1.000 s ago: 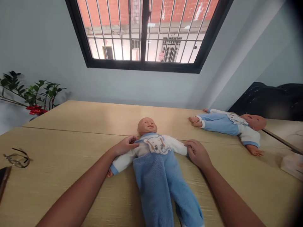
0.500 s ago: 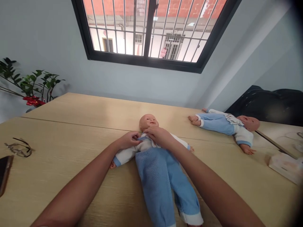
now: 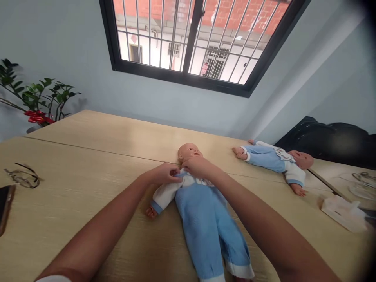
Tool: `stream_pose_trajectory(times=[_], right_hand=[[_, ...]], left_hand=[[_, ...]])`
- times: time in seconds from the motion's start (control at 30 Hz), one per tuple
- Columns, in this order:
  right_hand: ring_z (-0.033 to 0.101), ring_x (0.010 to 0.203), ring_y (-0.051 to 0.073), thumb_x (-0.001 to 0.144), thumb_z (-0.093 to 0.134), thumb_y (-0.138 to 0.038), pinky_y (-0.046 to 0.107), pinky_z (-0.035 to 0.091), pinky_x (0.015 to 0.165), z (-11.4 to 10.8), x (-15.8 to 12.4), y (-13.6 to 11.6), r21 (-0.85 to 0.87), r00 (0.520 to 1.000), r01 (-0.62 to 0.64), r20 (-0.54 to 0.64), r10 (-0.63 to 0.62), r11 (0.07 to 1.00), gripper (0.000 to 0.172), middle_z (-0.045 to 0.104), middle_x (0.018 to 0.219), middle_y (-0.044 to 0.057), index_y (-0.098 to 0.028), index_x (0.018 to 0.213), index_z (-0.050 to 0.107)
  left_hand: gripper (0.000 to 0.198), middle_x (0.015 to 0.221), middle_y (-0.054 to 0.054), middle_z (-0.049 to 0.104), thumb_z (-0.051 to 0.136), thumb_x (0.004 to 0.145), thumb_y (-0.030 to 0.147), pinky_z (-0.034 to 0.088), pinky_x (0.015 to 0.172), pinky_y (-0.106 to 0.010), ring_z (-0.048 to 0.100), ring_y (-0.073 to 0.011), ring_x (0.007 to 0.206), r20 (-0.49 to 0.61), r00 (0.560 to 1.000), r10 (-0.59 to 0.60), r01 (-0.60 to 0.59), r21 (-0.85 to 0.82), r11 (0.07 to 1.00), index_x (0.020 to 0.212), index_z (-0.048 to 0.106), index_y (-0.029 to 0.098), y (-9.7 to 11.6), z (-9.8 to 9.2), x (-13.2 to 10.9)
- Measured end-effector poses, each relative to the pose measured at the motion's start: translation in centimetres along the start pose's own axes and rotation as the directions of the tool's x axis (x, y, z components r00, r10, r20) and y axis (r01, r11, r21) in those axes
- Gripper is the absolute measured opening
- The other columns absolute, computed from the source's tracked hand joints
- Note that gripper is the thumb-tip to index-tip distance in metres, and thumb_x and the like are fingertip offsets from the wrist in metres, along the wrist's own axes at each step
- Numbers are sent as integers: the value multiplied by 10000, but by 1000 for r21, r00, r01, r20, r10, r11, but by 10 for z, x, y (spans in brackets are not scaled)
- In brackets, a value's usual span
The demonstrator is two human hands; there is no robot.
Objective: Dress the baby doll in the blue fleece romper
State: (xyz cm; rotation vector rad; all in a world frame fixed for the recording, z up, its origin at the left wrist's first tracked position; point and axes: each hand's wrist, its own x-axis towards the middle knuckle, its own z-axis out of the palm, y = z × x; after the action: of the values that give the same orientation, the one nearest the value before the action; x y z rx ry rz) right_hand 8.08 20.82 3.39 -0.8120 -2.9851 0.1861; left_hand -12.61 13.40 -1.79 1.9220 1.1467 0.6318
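A baby doll [image 3: 190, 152] lies on its back on the table, head away from me. It wears a white shirt [image 3: 168, 192] with blue trim and light blue trousers [image 3: 202, 219]. At the shirt's blue collar edge, the fingers of my left hand [image 3: 166, 173] are closed in a pinch on the cloth. My right hand [image 3: 197, 167] is bent over the doll's neck and chest, its fingers closed at the collar close to the left fingertips. It covers part of the chest and the doll's other arm.
Another doll [image 3: 272, 158] in similar clothes lies at the right. Beyond it are a black object [image 3: 329, 139] and a white tissue pack [image 3: 343, 211]. Eyeglasses [image 3: 23, 178] and a phone [image 3: 4, 205] lie at the left edge. A potted plant [image 3: 44, 98] stands beyond the table's left side.
The camera view has tilted slightly. The doll's arm on the left has shifted a little and its trousers look turned slightly. Both hands stay at the collar.
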Motion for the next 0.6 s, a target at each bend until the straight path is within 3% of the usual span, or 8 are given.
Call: stream_pose_trajectory(times=[0.2, 0.37, 0.47, 0.53, 0.6], right_hand=[[652, 1125, 266, 1002, 518, -220, 371, 465, 964, -13, -19, 25, -43, 994, -102, -50, 100, 994, 265, 754, 1212, 93, -205, 995, 783], [625, 1199, 283, 1025, 479, -217, 414, 435, 1040, -10, -24, 50, -22, 978, -185, -102, 182, 983, 286, 736, 1263, 116, -181, 1039, 763], [644, 1147, 267, 1023, 492, -218, 387, 454, 999, -7, -22, 58, 2, 973, -206, -107, 205, 979, 271, 747, 1238, 108, -180, 1007, 760], [652, 1111, 257, 1028, 491, -222, 375, 457, 987, -7, -21, 61, 16, 969, -218, -115, 219, 976, 272, 751, 1224, 110, -170, 996, 756], [644, 1117, 254, 1033, 481, -217, 374, 445, 1008, -7, -21, 63, 29, 964, -231, -132, 233, 973, 280, 750, 1219, 119, -154, 1009, 753]], left_hand=[[414, 621, 56, 493, 752, 778, 539, 268, 561, -279, 412, -121, 592, 143, 990, -16, 9, 54, 998, 674, 539, 200, 23, -8, -10], [415, 632, 42, 598, 865, 652, 532, 288, 571, -294, 494, -147, 581, 242, 970, 4, -47, 175, 983, 687, 598, 215, 56, 6, -24], [331, 604, 38, 589, 884, 614, 366, 314, 587, -308, 485, -154, 543, 186, 982, 10, -63, 281, 958, 673, 589, 228, 74, 21, -33], [276, 626, 12, 576, 844, 656, 304, 354, 640, -329, 510, -181, 594, 100, 990, 99, -131, 390, 911, 666, 578, 232, 84, 27, -37], [239, 723, -27, 599, 798, 731, 301, 394, 729, -352, 568, -224, 725, 44, 970, 240, -230, 497, 837, 696, 574, 226, 92, 28, -38]])
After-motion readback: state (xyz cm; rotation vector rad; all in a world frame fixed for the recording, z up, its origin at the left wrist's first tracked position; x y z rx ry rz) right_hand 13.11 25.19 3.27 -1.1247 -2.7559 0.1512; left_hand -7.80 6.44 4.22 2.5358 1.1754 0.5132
